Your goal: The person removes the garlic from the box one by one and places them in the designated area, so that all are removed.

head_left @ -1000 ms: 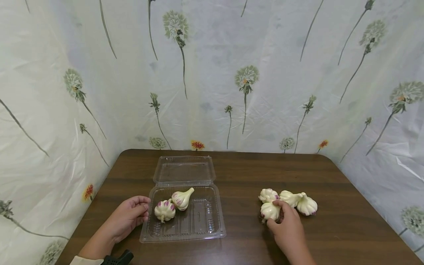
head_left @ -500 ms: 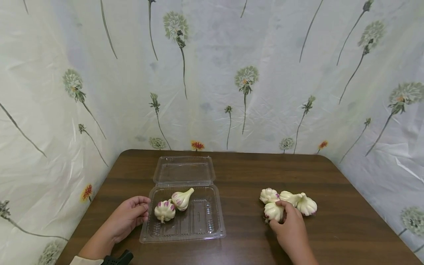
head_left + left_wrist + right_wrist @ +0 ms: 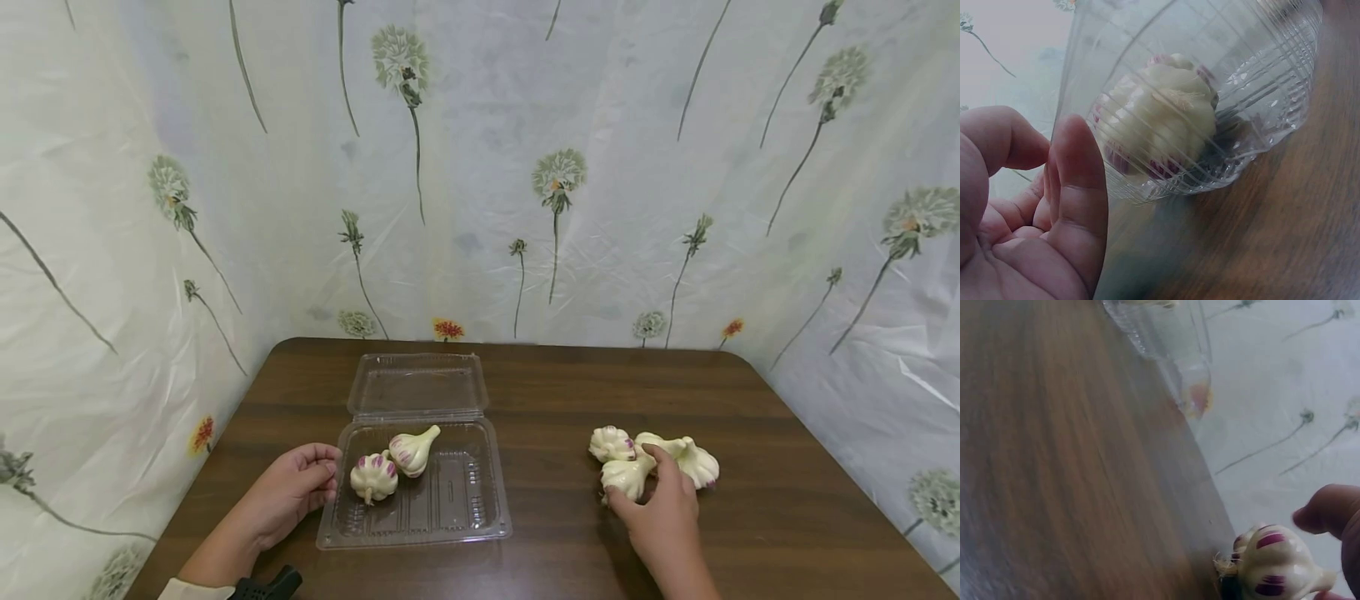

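My left hand (image 3: pixel 296 483) pinches the left rim of a clear plastic clamshell container (image 3: pixel 450 517) between thumb and fingers; the left wrist view shows this rim grip close up. Inside the container lie two garlic bulbs, one purple-streaked bulb (image 3: pixel 373 478) near the left wall and another bulb (image 3: pixel 412 452) with its neck pointing up and right. Over on the right, my right hand (image 3: pixel 663 504) has its thumb and fingers curled about a garlic bulb (image 3: pixel 624 477) on the table. Purple streaks and roots show on that garlic bulb (image 3: pixel 1277 562) in the right wrist view.
Touching or close around the right hand are more garlic bulbs: one bulb (image 3: pixel 611 443) behind, and another bulb (image 3: pixel 697 464) at the far right beside a partly hidden one. The container's lid (image 3: pixel 418 385) lies open toward the back. Flowered cloth (image 3: pixel 480 208) hangs behind the brown table (image 3: pixel 547 392).
The garlic bulb at my right hand has shifted slightly right and turned, its neck now pointing up and right. The right hand moved a little with it. My left hand stays put.
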`<state>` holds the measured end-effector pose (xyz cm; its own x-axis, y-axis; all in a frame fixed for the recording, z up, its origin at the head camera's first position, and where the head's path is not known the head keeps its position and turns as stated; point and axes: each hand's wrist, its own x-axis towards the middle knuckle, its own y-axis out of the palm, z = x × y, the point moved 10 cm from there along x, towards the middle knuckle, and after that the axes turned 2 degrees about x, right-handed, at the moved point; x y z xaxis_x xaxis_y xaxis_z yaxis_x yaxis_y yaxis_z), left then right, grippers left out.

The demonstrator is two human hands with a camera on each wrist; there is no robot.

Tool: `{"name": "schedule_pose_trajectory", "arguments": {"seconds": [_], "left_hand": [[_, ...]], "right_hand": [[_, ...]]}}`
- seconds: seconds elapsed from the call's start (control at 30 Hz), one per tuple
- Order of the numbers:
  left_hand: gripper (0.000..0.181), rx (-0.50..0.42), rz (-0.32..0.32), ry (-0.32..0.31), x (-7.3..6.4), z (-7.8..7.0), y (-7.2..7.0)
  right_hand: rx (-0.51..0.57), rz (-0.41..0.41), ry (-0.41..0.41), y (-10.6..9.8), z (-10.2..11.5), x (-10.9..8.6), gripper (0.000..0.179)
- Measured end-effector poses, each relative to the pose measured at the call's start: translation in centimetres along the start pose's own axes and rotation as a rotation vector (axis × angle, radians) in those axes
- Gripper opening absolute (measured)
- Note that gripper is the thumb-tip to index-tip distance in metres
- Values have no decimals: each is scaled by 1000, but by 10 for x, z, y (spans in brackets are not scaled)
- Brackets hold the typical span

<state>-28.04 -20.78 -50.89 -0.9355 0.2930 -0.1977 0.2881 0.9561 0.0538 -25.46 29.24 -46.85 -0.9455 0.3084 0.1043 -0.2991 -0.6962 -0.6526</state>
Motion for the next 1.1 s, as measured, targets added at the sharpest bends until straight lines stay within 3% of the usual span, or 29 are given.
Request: {"name": "schedule_pose_trajectory", "arguments": {"seconds": [0.33,0.6,0.73,0.93,1.1], "left_hand": [[38,-2,-8,1,-2,-2,-1],[36,-5,-13,0,-1,-2,0],[35,-4,-14,6,0,-2,-1],[33,-4,-13,7,-1,-2,-2],[33,-6,-13,6,1,-2,-2]], "right_hand": [[107,-177,-3,-14,12,-12,76],[148,-281,-144,-18,37,-22,56],[166,-243,-220,-9,53,-29,50],[118,-130,-250,14,67,-37,50],[97,-87,-335,27,78,-41,51]]}}
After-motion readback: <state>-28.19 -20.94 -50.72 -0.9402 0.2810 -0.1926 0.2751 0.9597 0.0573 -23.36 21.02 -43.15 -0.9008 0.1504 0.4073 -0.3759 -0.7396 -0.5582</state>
